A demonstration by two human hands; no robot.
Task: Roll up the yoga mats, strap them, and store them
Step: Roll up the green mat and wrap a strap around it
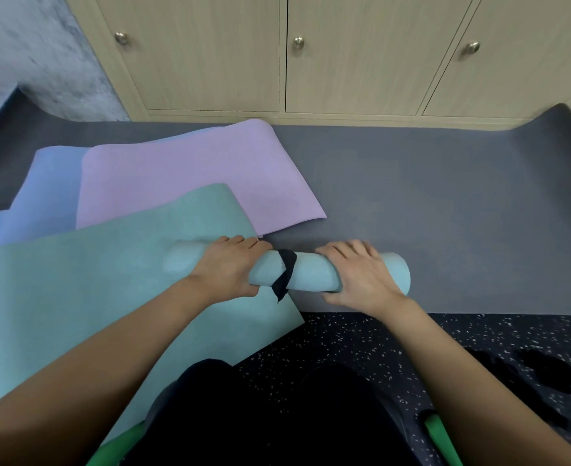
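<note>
The left hand (pixel 227 268) was wrapped over the top of the rolled mat (pixel 314 273) just left of centre, fingers curled round its far side, and the right hand (pixel 361 278) clasped it near its right end in the same way. Between the two hands the black strap (pixel 285 274) crossed the roll at a slant, twisted, with a loose tail hanging off the near side; whether it was fastened could not be told. The roll lay low in the middle of the frame, its left end over the flat teal mat (pixel 102 284) and its right end over the grey mat (pixel 445 210). The purple mat (pixel 193 176) and blue mat (pixel 48 186) lay spread at the upper left, the cabinet (pixel 344 55) along the top, and the spare straps (pixel 549 368) on the speckled floor (pixel 344 338) at lower right. If either hand let go with the strap that slack, the roll would likely spring open, and a slanted band could slip off towards one end when lifted.
</note>
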